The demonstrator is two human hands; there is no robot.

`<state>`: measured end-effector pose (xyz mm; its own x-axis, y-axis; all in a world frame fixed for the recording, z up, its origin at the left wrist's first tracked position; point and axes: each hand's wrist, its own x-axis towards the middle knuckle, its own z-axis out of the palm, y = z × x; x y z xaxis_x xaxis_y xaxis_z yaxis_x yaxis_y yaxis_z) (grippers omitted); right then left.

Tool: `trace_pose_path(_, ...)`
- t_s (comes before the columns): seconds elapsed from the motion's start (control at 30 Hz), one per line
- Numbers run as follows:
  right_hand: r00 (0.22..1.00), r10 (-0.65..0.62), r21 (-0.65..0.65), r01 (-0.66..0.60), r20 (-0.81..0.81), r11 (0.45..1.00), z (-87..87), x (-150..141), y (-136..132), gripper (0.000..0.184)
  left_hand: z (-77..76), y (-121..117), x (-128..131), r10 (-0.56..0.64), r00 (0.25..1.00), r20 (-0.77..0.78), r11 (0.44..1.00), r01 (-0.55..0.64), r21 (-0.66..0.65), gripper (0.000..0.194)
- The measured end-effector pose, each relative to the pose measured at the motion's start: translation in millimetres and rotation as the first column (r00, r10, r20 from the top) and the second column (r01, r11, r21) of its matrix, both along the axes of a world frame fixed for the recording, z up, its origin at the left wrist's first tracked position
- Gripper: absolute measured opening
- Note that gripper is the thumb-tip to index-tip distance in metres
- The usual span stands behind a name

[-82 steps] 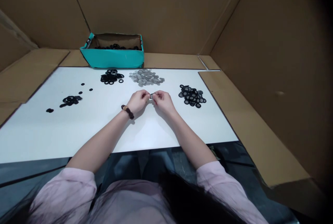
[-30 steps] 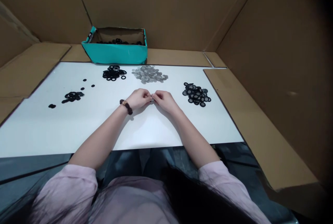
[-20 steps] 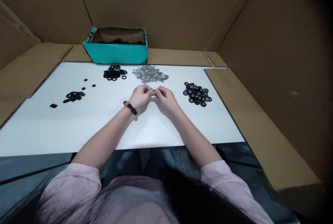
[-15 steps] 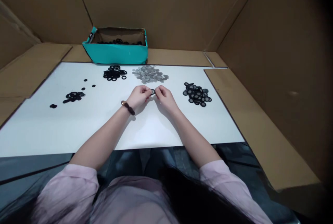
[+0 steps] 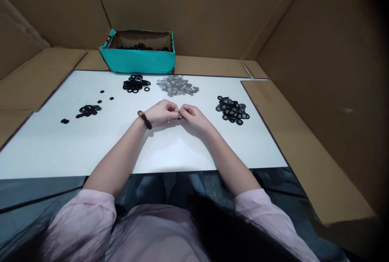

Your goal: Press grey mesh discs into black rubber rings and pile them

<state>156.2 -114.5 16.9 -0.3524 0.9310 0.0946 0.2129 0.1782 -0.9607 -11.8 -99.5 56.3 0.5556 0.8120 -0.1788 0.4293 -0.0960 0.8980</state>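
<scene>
Over the middle of the white table my left hand (image 5: 165, 112) and my right hand (image 5: 193, 116) meet at the fingertips. Both are closed on one small black ring (image 5: 180, 117), mostly hidden by the fingers; whether a grey disc sits inside it I cannot tell now. Just beyond the hands lies a pile of grey discs (image 5: 176, 85). To its left is a pile of black rings (image 5: 135, 84). On the right, a heap of black rings with grey centres (image 5: 232, 110) rests on the table.
A turquoise box (image 5: 138, 61) holding black rings stands at the back. Left on the white table (image 5: 60, 152) lie a small heap of black pieces (image 5: 88, 110) and several stray black discs (image 5: 65, 121). Cardboard walls (image 5: 209, 14) enclose the back and sides.
Both hands have drawn closer together and slightly nearer to me. The ring, which showed a grey centre between the fingertips, is now more covered. The view has shifted a little.
</scene>
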Motion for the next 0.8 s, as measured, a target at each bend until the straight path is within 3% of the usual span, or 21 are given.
trace_pose_path(0.27,0.991,-0.025,-0.031,0.021,-0.129,0.999,1.9,4.2,-1.0,0.037,-6.4,4.0,2.4,0.159,0.974,0.162,0.987,-0.156,-0.027,0.008)
trace_pose_path(0.47,0.988,-0.088,-0.020,0.087,-0.124,0.996,-1.2,-0.1,0.2,0.042,-11.2,2.4,4.9,0.213,0.968,0.131,0.977,-0.211,-0.031,0.010)
trace_pose_path(0.8,0.993,0.033,-0.109,-0.045,-0.109,0.993,-3.8,1.0,1.6,0.044,0.3,2.3,-1.4,0.034,0.999,-0.010,0.999,-0.034,-0.032,0.013)
